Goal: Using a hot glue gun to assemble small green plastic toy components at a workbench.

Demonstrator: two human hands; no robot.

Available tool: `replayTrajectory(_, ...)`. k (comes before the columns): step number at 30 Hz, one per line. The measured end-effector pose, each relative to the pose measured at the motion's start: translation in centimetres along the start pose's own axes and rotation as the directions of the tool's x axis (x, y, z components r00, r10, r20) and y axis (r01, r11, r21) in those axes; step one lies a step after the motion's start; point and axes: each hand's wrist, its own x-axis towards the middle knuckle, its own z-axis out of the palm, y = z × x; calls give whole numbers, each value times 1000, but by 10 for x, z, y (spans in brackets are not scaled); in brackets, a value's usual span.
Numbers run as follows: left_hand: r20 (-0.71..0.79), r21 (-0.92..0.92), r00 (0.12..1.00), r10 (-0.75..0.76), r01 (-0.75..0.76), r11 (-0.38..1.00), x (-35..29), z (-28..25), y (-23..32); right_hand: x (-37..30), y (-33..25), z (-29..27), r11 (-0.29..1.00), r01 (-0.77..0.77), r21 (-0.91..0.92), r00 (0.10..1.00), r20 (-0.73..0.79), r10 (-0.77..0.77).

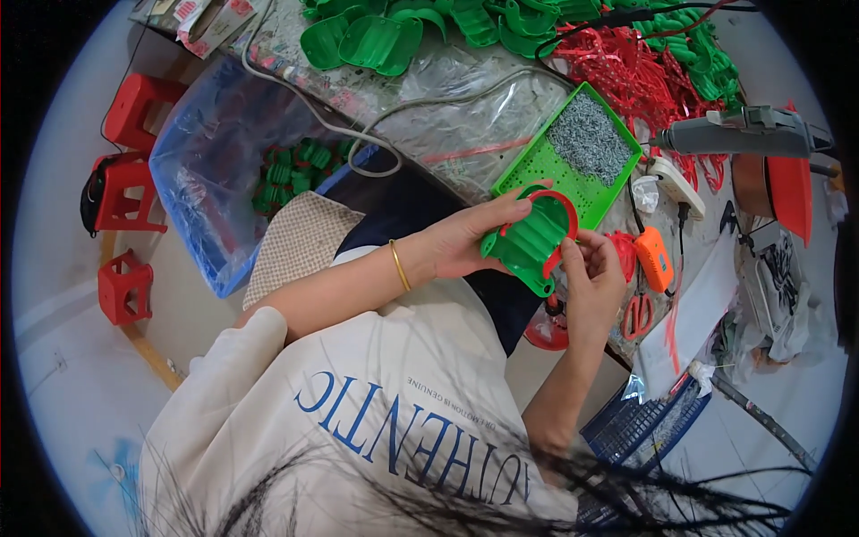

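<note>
My left hand (465,237) grips a green curved plastic piece (530,240) by its left side, thumb on top. Along the far and right edge of this piece runs a red strip (572,211). My right hand (594,276) is closed, thumb and fingers pinched at the red strip by the piece's right edge. Whether a smaller part sits between those fingertips is hidden. Just beyond both hands lies a bright green perforated tray (519,172), with a heap of small grey metal screws (589,134) in its far part.
Green plastic pieces (380,45) and red straps (617,80) pile up at the table's back. At right are a grey hand tool (743,136), power strip (677,190), orange box (656,259) and scissors (637,316). A lined blue crate (190,237) stands left, near red stools (134,192).
</note>
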Motion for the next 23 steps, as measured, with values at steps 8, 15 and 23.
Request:
replayTrajectory(8,74,-47,996,51,-47,998,-8,-13,-16,-4,22,7,999,-2,54,1000,-9,3)
replayTrajectory(15,84,-4,991,103,-103,995,-17,-18,-26,-13,40,7,987,-17,160,1000,11,15)
replayTrajectory(23,106,-64,988,115,-108,992,-27,-26,-37,-27,46,11,974,-47,223,999,32,41)
